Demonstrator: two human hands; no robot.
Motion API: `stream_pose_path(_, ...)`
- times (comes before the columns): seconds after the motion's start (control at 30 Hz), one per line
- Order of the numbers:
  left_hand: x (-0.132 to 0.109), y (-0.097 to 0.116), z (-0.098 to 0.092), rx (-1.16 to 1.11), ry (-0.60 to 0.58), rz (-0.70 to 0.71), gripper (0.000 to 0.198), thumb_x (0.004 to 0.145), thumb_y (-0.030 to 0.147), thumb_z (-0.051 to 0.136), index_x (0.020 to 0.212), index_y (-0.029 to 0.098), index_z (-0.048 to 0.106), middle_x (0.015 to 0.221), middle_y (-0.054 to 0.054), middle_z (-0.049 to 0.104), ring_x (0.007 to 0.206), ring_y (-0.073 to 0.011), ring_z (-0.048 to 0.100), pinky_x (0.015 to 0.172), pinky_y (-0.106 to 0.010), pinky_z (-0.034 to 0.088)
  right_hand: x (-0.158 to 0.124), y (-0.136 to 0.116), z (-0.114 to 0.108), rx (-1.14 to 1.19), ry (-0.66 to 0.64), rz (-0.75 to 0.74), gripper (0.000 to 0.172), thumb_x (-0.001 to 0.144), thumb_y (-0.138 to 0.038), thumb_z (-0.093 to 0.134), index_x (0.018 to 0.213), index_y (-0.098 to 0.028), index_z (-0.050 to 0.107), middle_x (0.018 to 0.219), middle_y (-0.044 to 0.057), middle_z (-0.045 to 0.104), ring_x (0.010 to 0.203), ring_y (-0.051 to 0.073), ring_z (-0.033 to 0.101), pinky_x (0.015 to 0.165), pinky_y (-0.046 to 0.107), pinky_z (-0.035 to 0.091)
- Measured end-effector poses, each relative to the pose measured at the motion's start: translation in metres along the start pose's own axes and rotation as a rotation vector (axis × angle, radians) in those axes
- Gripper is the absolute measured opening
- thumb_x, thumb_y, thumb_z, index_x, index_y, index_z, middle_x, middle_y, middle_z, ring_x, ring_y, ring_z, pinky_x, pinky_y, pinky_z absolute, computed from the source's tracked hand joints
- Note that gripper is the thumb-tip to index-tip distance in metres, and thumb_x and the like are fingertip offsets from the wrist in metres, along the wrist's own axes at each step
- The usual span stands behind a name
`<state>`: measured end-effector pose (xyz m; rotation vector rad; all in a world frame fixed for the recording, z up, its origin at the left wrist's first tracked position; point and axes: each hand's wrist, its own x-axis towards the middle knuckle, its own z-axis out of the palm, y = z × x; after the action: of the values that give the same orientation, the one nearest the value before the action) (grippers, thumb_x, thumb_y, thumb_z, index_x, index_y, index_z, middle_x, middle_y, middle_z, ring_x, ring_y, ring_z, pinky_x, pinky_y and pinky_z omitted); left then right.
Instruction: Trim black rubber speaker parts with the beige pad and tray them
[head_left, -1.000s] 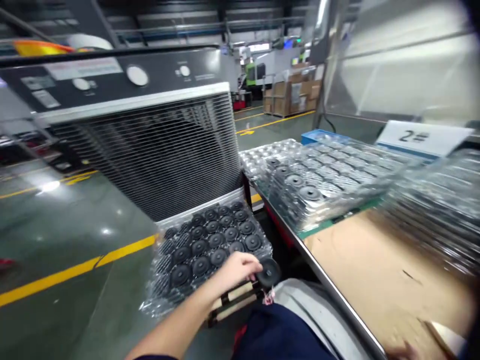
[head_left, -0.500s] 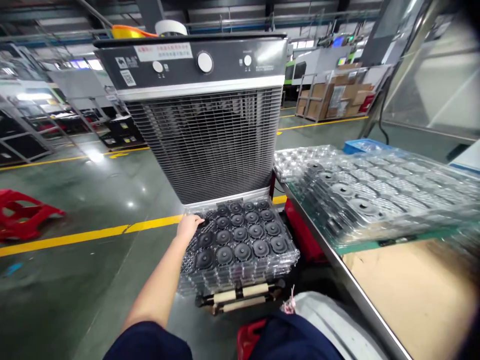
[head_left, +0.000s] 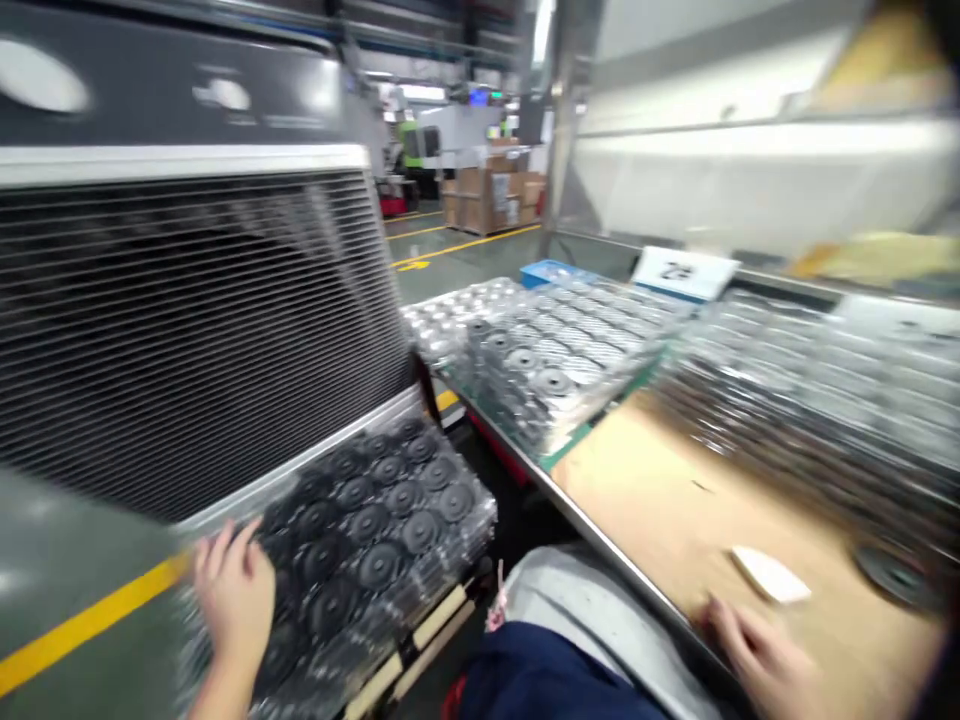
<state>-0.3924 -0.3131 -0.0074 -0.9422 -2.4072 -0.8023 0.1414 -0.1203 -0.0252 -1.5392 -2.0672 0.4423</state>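
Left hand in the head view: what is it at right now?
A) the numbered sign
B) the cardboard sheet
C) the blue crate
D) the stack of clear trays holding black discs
D: the left hand sits, open, at the near edge of the stack of clear trays.

a stack of disc trays (head_left: 375, 530) sits before the air cooler (head_left: 187, 320), left of the table (head_left: 637, 510).

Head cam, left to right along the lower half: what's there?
left hand → clear tray stack of black discs → steel table edge → cardboard sheet → right hand
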Motion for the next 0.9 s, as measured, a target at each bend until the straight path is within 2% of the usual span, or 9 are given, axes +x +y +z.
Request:
stream_pose_path(0.13,-0.026,0.094,0.048,-0.406,-0.125,0.519,0.035,0.081,0.014,0.041,0.109,0.026,0.057,0.115,-0.009,0.06,0.121,-0.0287,0.045,0.101,-0.052,0.034,-0.002,-0.005,0.005,-0.047,0.005,0.007,0.051,0.094,-0.045,0.031,0.06,-0.015,0.055,0.056,0.0,0.056,0.053,0.011,0.054,0.055,0.025,0.046)
stream_pose_path(0.23,-0.05,0.193,0.085,-0.705,-0.358,0.977,0.043,0.076,0.009,0.045,0.106,0.035,0.061,0.11,-0.002,0.066,0.107,-0.0222,0.058,0.088,-0.037,0.049,0.005,-0.007,0.004,-0.087,-0.058,0.007,0.03,0.091,-0.035,0.046,0.076,-0.012,0.057,0.067,-0.002,0.057,0.06,0.008,0.055,0.06,0.025,0.048)
stream_pose_path(0.3,-0.064,0.263,0.098,-0.878,-0.484,1.22,0.047,0.075,0.008,0.047,0.111,0.037,0.059,0.113,0.001,0.066,0.109,-0.0191,0.057,0.087,-0.032,0.05,0.007,-0.007,0.001,-0.119,-0.093,0.014,0.023,0.09,-0.032,0.049,0.083,-0.012,0.058,0.073,-0.001,0.058,0.063,0.009,0.056,0.062,0.025,0.049)
stream_pose_path(0.4,-0.078,0.355,0.101,-1.058,-0.607,1.379,0.049,0.078,0.005,0.045,0.117,0.034,0.055,0.122,-0.001,0.061,0.116,-0.0175,0.052,0.094,-0.033,0.046,0.007,-0.009,-0.002,-0.166,-0.117,0.025,0.021,0.09,-0.03,0.049,0.083,-0.012,0.058,0.075,-0.001,0.058,0.066,0.009,0.056,0.064,0.026,0.049)
stream_pose_path(0.5,-0.087,0.419,0.102,-1.13,-0.704,1.351,0.045,0.081,0.007,0.043,0.117,0.03,0.055,0.126,-0.003,0.057,0.119,-0.0173,0.049,0.097,-0.036,0.043,0.005,-0.013,-0.001,-0.204,-0.117,0.028,0.022,0.09,-0.028,0.049,0.078,-0.013,0.057,0.073,-0.001,0.057,0.067,0.01,0.056,0.064,0.026,0.048)
stream_pose_path(0.6,-0.099,0.448,0.113,-1.099,-0.79,1.151,0.035,0.084,0.011,0.041,0.112,0.023,0.058,0.128,-0.008,0.054,0.119,-0.0188,0.049,0.097,-0.038,0.044,0.006,-0.018,0.0,-0.237,-0.112,0.022,0.024,0.09,-0.026,0.047,0.072,-0.013,0.055,0.068,-0.002,0.056,0.064,0.01,0.054,0.061,0.025,0.045)
stream_pose_path(0.73,-0.111,0.45,0.135,-1.014,-0.865,0.817,0.026,0.087,0.018,0.038,0.097,0.017,0.062,0.122,-0.014,0.057,0.109,-0.0213,0.057,0.09,-0.04,0.05,0.016,-0.017,-0.029,-0.251,-0.173,-0.103,0.023,0.086,-0.026,0.052,0.065,-0.017,0.057,0.062,-0.003,0.057,0.058,0.009,0.051,0.054,0.02,0.037)
stream_pose_path(0.8,-0.111,0.446,0.143,-1.001,-0.908,0.72,0.025,0.087,0.022,0.039,0.096,0.019,0.062,0.12,-0.012,0.059,0.109,-0.0217,0.057,0.092,-0.042,0.048,0.027,-0.011,-0.065,-0.285,-0.197,-0.161,0.016,0.083,-0.026,0.055,0.069,-0.02,0.061,0.065,-0.002,0.059,0.06,0.009,0.051,0.054,0.021,0.036)
stream_pose_path(0.9,-0.108,0.444,0.151,-1.011,-0.989,0.669,0.022,0.084,0.028,0.043,0.091,0.023,0.064,0.115,-0.008,0.063,0.106,-0.0236,0.059,0.093,-0.045,0.047,0.048,0.005,-0.148,-0.417,-0.165,-0.111,0.015,0.084,-0.016,0.051,0.087,-0.02,0.065,0.075,0.003,0.063,0.071,0.013,0.054,0.064,0.025,0.037)
